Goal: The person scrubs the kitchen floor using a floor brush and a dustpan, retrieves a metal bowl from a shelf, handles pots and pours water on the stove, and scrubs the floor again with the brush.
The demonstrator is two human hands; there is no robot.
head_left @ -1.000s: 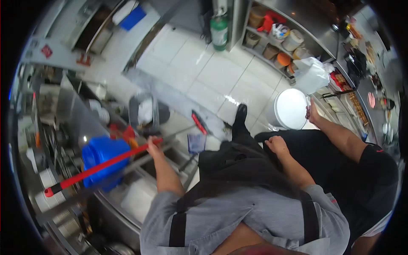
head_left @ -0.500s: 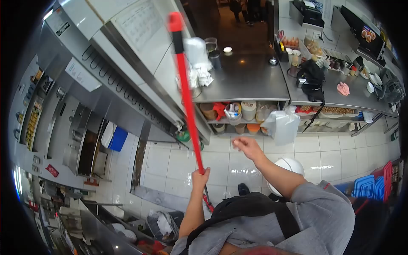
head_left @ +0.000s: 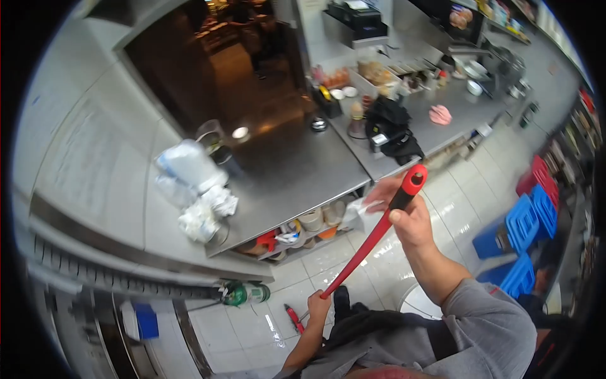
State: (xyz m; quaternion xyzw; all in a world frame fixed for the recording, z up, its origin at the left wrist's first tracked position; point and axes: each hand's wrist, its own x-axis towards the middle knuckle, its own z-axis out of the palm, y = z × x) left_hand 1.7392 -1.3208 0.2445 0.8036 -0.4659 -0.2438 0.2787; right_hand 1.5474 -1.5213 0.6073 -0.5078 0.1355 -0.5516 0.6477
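Observation:
A long red pole with a black grip and red cap slants up from my body toward the right. My left hand is closed around its lower part. Near the upper end, my right hand is open, its thumb in front of the pole and its fingers stretched out behind the black grip. Whether the palm touches the pole is unclear. Below my left hand, a red piece with a thin rod lies low over the tiled floor. What is fixed to the pole's lower end cannot be made out.
A steel counter stands ahead, carrying plastic bags and a black bag. A green cylinder lies at the counter's left foot. Blue crates stand at right, and a white bucket is beside my right arm.
The view has turned right. The pole's top has swung from upper left toward the right and nearer to me. My right hand has come up to the black grip and spread its fingers.

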